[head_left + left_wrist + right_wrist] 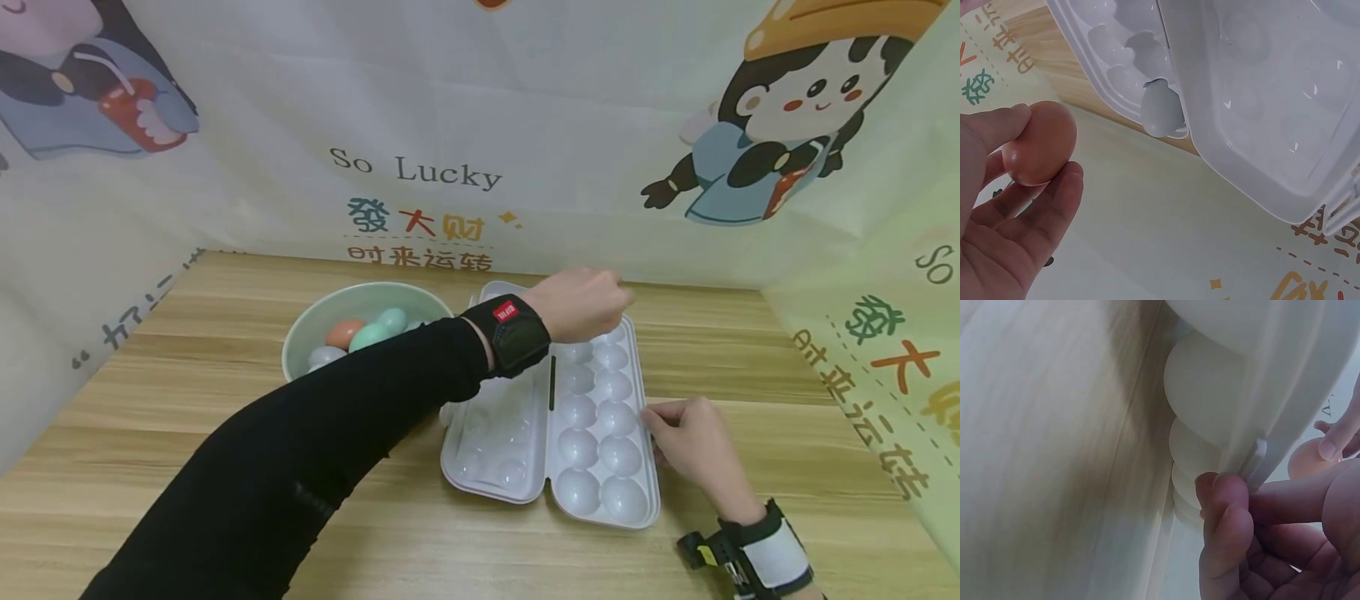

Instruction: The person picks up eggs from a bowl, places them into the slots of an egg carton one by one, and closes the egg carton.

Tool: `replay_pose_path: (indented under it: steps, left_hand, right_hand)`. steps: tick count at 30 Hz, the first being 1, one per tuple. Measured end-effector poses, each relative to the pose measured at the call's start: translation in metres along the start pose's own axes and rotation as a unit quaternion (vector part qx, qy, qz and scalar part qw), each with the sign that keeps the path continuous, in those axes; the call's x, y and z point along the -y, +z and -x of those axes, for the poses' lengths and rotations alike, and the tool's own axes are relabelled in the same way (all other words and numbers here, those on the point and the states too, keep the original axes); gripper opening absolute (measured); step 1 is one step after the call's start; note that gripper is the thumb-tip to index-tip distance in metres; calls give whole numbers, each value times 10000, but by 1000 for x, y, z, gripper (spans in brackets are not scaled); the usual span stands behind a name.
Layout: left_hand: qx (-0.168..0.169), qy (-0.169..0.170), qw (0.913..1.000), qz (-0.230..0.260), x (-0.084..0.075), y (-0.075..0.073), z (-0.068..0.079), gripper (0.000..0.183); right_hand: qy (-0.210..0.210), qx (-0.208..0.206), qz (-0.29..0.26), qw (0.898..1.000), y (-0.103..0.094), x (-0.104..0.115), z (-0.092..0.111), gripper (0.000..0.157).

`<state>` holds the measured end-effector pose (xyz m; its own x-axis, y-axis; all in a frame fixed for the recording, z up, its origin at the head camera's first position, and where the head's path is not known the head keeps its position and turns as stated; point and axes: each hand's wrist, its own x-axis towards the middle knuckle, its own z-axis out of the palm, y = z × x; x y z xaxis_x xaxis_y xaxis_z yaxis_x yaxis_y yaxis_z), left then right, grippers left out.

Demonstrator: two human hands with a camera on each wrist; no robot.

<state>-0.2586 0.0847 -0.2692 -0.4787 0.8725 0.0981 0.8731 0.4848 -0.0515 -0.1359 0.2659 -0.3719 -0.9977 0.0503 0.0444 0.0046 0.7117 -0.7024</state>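
Over the far end of the white egg carton (pixel 551 492), my left hand (pixel 577 306) holds a brown egg (pixel 1041 144) between thumb and fingers. The head view hides this egg behind the hand. A pale egg (pixel 1161 109) sits in an end cup of the carton, while the nearer cups hold nothing. The carton's lid (pixel 491 454) is folded open to the left. At the carton's right side, my right hand (pixel 693 442) pinches the rim near a small tab (pixel 1254 461).
A pale green bowl (pixel 291 337) holding several eggs, among them a brown egg (pixel 345 333) and a green egg (pixel 370 337), stands left of the carton, partly behind my left sleeve (pixel 315 425). A printed cloth (pixel 420 108) rises behind the wooden table (pixel 390 533).
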Motion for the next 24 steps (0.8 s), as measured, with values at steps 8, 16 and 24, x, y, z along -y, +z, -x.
replay_pose_path:
  steps: [8, 16, 24]
  left_hand:
    - [72, 36, 9998, -189, 2, 4, -6, 17]
    - [250, -101, 9994, -204, 4, 8, -14, 20]
    - [318, -134, 9993, -153, 7, 11, -19, 18]
  right_hand:
    - [-17, -4, -18, 10000, 0, 0, 0, 20]
    - [13, -2, -16, 10000, 0, 0, 0, 20]
    - [-27, -24, -44, 10000, 0, -1, 0, 19]
